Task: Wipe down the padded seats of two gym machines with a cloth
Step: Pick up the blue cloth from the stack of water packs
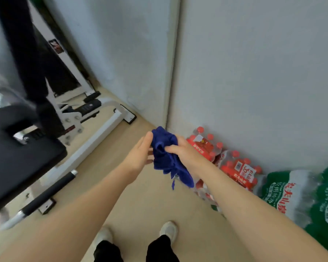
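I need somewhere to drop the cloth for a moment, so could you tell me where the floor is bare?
Bare floor lies between the machine's white frame and the shoes. Along the wall, bottle packs crowd it.

both arms reach forward, hands meeting at chest height

the right hand has its fingers curled, gripping a bunched blue cloth; the left hand lies flat against the cloth's left side, fingers straight, forearms bare.

Beige floor under bottle packs
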Available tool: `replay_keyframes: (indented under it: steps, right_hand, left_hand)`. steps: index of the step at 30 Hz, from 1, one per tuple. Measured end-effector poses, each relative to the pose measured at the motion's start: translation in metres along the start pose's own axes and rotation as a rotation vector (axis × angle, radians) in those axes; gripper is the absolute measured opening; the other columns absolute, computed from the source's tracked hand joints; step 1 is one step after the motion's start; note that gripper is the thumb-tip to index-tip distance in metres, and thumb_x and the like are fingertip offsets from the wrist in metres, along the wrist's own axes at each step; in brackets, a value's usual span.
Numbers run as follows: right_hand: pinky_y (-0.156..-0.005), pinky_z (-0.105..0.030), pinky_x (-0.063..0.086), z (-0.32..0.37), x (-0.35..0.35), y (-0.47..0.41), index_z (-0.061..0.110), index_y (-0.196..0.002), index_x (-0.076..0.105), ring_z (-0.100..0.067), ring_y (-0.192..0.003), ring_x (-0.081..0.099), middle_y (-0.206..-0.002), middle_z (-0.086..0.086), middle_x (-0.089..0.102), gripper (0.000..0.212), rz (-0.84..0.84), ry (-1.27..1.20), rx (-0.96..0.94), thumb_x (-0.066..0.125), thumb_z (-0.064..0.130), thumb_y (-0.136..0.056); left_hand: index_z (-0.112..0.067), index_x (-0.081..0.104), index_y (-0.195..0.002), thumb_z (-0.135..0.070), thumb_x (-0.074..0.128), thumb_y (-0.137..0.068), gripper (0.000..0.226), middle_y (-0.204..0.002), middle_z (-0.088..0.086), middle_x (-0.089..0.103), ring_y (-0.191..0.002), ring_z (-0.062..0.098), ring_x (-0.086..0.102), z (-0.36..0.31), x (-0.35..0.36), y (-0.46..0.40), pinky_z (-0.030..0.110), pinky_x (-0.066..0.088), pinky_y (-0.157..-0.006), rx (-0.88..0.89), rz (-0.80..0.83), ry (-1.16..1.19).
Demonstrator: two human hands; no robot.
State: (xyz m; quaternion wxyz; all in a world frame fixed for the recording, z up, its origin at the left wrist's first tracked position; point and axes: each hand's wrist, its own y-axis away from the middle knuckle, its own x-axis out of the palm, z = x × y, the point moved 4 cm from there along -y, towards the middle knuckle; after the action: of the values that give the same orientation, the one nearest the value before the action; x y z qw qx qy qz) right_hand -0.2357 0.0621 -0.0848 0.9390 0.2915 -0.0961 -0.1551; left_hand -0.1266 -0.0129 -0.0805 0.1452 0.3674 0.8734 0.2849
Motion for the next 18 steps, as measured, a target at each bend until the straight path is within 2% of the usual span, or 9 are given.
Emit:
replay_keyframes:
  steps: [2,4,6,9,12,14,16,18]
  right_hand:
    - [-0.069,-0.044,0.050,0.024,0.048,-0.003,0.022,-0.112,0.049,-0.031,-0.077,0.062,-0.099,-0.018,0.067,0.031,0.107,0.259,-0.039,0.052,0.009,-0.083]
    - [-0.074,-0.040,0.049,0.042,0.096,-0.008,0.021,-0.110,0.054,-0.025,-0.082,0.062,-0.102,-0.016,0.067,0.026,0.178,0.421,-0.095,0.051,0.009,-0.087]
    - [-0.081,-0.036,0.050,0.055,0.146,-0.016,0.020,-0.105,0.060,-0.021,-0.085,0.063,-0.099,-0.010,0.069,0.020,0.238,0.453,-0.116,0.046,0.012,-0.094]
    - [-0.085,-0.035,0.049,0.067,0.213,-0.034,0.017,-0.107,0.063,-0.023,-0.091,0.064,-0.101,-0.008,0.069,0.024,0.245,0.459,-0.118,0.041,0.013,-0.097]
    - [-0.088,-0.037,0.049,0.080,0.271,-0.059,0.020,-0.109,0.060,-0.024,-0.099,0.063,-0.108,-0.007,0.067,0.025,0.153,0.326,-0.100,0.039,0.013,-0.097]
    - [-0.091,-0.043,0.049,0.089,0.300,-0.080,0.020,-0.106,0.058,-0.029,-0.104,0.061,-0.112,-0.011,0.066,0.022,-0.013,0.204,-0.078,0.038,0.016,-0.098]
    - [-0.090,-0.045,0.051,0.100,0.330,-0.094,0.021,-0.104,0.056,-0.028,-0.101,0.062,-0.107,-0.007,0.066,0.019,-0.158,0.174,-0.149,0.039,0.021,-0.097]
    - [-0.090,-0.044,0.051,0.108,0.366,-0.102,0.024,-0.105,0.053,-0.022,-0.098,0.061,-0.102,0.001,0.064,0.012,-0.147,0.173,-0.243,0.046,0.024,-0.095]
  left_hand:
    - [-0.023,0.058,-0.113,-0.046,0.037,-0.096,0.036,-0.107,-0.001,0.068,-0.099,0.014,0.064,-0.002,-0.046,0.018,0.033,0.051,-0.086,-0.060,-0.071,0.110]
    - [-0.019,0.060,-0.108,-0.038,0.045,-0.095,0.028,-0.106,0.002,0.069,-0.097,0.015,0.065,0.001,-0.093,0.034,0.032,0.053,-0.084,-0.084,-0.090,0.167]
    - [-0.016,0.061,-0.106,-0.030,0.048,-0.095,0.021,-0.103,0.004,0.069,-0.095,0.017,0.065,0.007,-0.140,0.050,0.030,0.053,-0.081,-0.087,-0.088,0.227]
    - [-0.013,0.061,-0.103,-0.025,0.044,-0.098,0.022,-0.104,0.010,0.069,-0.098,0.023,0.064,0.019,-0.214,0.069,0.034,0.052,-0.085,-0.085,-0.101,0.274]
    - [-0.007,0.058,-0.113,-0.025,0.039,-0.100,0.030,-0.117,0.021,0.064,-0.104,0.033,0.061,0.034,-0.287,0.083,0.044,0.049,-0.093,-0.098,-0.185,0.256]
    - [-0.011,0.058,-0.112,-0.025,0.037,-0.100,0.027,-0.114,0.020,0.064,-0.101,0.034,0.061,0.044,-0.332,0.090,0.046,0.049,-0.094,-0.120,-0.300,0.293]
    - [-0.016,0.056,-0.108,-0.025,0.036,-0.100,0.023,-0.109,0.018,0.064,-0.097,0.034,0.061,0.052,-0.370,0.094,0.048,0.048,-0.095,-0.122,-0.403,0.387]
    - [-0.017,0.055,-0.116,-0.028,0.037,-0.100,0.027,-0.112,0.013,0.065,-0.095,0.030,0.064,0.058,-0.393,0.094,0.047,0.051,-0.088,-0.113,-0.434,0.542]
